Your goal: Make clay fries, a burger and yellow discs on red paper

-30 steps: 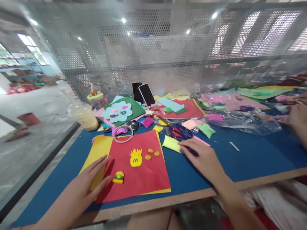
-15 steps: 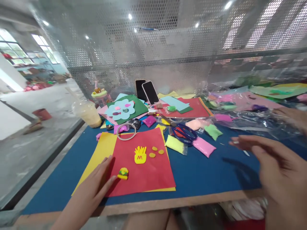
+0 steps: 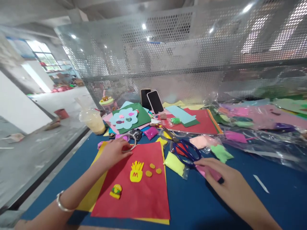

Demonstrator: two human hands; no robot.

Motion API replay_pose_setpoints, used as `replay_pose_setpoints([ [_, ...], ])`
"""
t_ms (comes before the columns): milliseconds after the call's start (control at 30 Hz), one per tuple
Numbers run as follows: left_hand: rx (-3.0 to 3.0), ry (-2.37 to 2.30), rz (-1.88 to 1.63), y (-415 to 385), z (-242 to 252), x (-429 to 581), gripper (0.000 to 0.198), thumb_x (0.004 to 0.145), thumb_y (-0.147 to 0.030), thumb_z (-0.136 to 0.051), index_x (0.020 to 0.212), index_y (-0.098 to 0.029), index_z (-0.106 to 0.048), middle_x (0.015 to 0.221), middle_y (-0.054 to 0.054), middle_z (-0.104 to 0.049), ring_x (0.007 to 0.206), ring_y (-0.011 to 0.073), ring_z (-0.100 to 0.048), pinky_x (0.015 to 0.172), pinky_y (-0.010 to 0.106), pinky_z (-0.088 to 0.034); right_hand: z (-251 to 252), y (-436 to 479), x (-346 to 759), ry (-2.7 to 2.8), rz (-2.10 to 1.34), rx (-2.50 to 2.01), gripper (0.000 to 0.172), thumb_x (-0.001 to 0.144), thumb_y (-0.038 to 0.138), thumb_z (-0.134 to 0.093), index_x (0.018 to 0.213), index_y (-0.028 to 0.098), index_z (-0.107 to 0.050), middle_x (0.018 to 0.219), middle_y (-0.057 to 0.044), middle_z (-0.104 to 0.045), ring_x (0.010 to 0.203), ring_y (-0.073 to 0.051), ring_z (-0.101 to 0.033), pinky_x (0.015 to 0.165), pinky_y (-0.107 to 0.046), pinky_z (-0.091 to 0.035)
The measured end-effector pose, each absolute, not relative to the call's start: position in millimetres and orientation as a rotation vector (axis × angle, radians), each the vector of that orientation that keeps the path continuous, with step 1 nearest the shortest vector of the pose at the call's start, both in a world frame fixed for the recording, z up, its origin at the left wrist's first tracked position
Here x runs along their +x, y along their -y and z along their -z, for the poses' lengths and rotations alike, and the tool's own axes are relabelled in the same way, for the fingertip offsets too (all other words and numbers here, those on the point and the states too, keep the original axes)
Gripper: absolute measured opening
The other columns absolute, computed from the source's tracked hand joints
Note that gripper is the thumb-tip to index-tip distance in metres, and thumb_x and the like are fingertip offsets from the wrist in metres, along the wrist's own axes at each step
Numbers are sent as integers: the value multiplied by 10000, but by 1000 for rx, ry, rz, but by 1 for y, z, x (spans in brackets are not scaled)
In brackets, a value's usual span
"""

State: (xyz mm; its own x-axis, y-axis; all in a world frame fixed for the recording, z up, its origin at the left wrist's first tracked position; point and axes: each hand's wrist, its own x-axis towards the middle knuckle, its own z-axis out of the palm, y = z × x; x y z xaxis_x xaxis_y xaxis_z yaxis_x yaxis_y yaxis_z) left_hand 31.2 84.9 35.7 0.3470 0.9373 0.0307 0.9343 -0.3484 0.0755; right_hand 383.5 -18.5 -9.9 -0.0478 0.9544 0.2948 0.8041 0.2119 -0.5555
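A red sheet (image 3: pixel 148 201) lies over a yellow sheet (image 3: pixel 90 198) on the blue table. Yellow clay fries (image 3: pixel 136 172), a small clay burger (image 3: pixel 116 191) and three ochre clay discs (image 3: pixel 149 173) sit on the red sheet. My left hand (image 3: pixel 115 152) is closed on the near left side of a pale ring (image 3: pixel 134 140) at the sheet's top edge. Over the pink clay packet (image 3: pixel 211 172), my right hand (image 3: pixel 218 175) has its fingertips beside the handles of the blue scissors (image 3: pixel 189 153); its grip is partly hidden.
A yellow clay packet (image 3: pixel 175 163) lies right of the red sheet. Behind are two phones (image 3: pixel 155 102), a drink cup (image 3: pixel 92 120), a cloud-shaped cutout (image 3: pixel 124 118) and coloured sheets. Plastic bags (image 3: pixel 263 143) spread along the right; a perforated metal panel (image 3: pixel 168 73) stands behind.
My left hand has moved from beside the burger up to the ring. My right hand has come left to the pink packet and scissors. The view has shifted, and another hand at the right is gone.
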Motion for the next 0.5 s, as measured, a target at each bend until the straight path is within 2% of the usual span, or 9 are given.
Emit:
replay_pose_setpoints([
  [133,2533,-1789,-124,-80,-35,32,204,823,-333,-470,812,-206,-630,861,52,-703,835,229,-626,747,320,-414,3,17,379,1954,-310,-1617,290,867,325,-434,953,313,-711,1042,-3,-721,959,-226,-682,809,-377,-565],
  [200,2493,-1820,-144,-85,-40,29,193,809,-313,-447,820,-195,-599,759,44,-681,748,219,-619,684,298,-410,-4,17,380,1973,-324,-1626,288,873,320,-432,957,312,-707,1042,-2,-718,958,-227,-677,809,-386,-560],
  [267,2397,-1831,-180,-93,-47,25,239,826,-347,-415,847,-191,-595,704,36,-663,683,210,-616,608,272,-394,-11,15,381,1986,-338,-1640,277,888,327,-432,949,310,-702,1030,-1,-717,949,-225,-672,797,-383,-556],
  [367,2300,-1758,-310,-97,-57,24,359,854,-466,-396,838,-197,-632,759,48,-689,708,210,-632,609,260,-406,-18,15,379,1986,-334,-1645,253,902,308,-443,944,294,-693,1014,-10,-714,928,-215,-668,780,-358,-549],
  [433,2329,-1659,-429,-88,-64,27,349,847,-469,-423,786,-201,-638,732,35,-688,659,185,-617,594,247,-412,-20,16,370,1959,-284,-1603,244,899,270,-452,951,280,-690,1007,-19,-713,930,-208,-665,790,-338,-542],
  [500,2427,-1519,-531,-67,-70,34,323,843,-411,-443,650,-203,-597,589,10,-622,555,149,-560,534,229,-391,-21,21,351,1936,-228,-1527,263,894,219,-446,1008,271,-677,1019,-26,-711,951,-195,-661,822,-313,-530],
])
